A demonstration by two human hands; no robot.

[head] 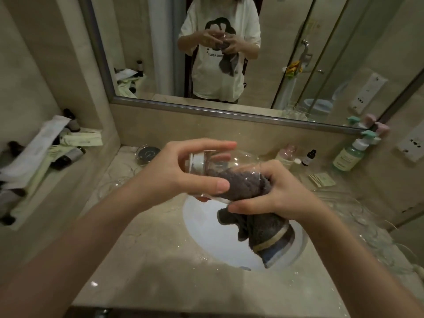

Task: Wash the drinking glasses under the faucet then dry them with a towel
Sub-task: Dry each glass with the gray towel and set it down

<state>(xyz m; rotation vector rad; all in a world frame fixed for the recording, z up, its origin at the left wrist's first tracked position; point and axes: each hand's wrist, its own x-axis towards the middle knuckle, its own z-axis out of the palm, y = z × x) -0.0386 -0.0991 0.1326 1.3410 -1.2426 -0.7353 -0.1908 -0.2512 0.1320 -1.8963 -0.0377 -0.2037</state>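
A clear drinking glass (238,165) lies on its side in the air above the white sink (202,228), its thick base pointing left. My left hand (183,173) grips the glass round its base end, fingers over the top and thumb in front. A grey towel (259,226) is stuffed into the mouth of the glass and its striped end hangs down over the basin. My right hand (277,193) grips the towel bunch right at the rim of the glass. The faucet is hidden behind my hands.
Several clear glasses (358,214) stand on the counter to the right of the sink, and more glassware (119,177) on the left. Bottles (346,154) line the back wall. A shelf of toiletries (46,152) sits at left. A mirror (218,53) hangs above.
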